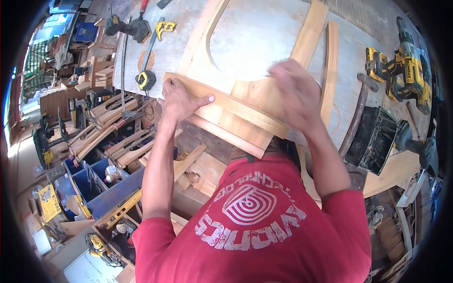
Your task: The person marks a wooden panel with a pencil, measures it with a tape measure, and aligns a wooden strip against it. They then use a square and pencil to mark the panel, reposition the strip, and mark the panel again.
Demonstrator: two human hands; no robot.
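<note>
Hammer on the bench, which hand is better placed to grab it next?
Probably the right hand: it is raised on the hammer's side and much nearer, though too blurred to tell whether it's empty. The left hand is farther away, gripping the wooden strip.

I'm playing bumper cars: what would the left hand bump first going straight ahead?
Probably the wooden strip that the left hand is touching, though depth is hard to judge.

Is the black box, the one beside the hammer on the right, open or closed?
Open: the inside of the black box is visible from above, and no lid covers it.
</note>
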